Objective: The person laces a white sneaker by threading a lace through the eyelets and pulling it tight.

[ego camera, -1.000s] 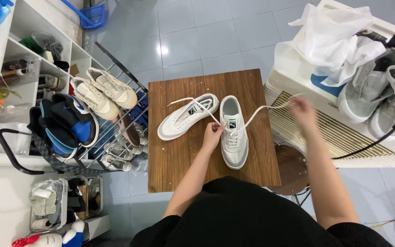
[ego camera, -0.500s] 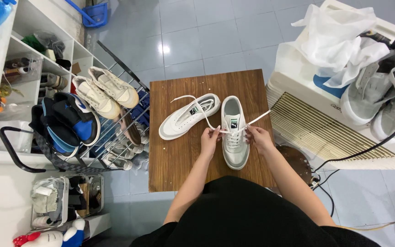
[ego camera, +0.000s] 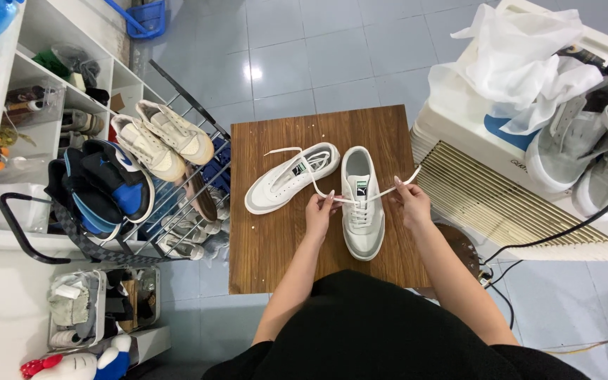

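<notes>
Two white sneakers lie on a small wooden table. The right sneaker points away from me, with a white lace threaded through its eyelets. My left hand pinches the left lace end beside the shoe's tongue. My right hand grips the right lace end and holds it taut, out to the right of the shoe. The left sneaker lies tilted beside it, untouched, with its own lace loose.
A wire shoe rack with beige and blue-black sneakers stands left of the table. A white appliance on the right carries grey sneakers and white cloth. A black cable hangs off it. White shelves stand far left.
My right hand came back from far right to the shoe, then pulled out to the right again, tightening the lace. My left hand stayed at the tongue.
</notes>
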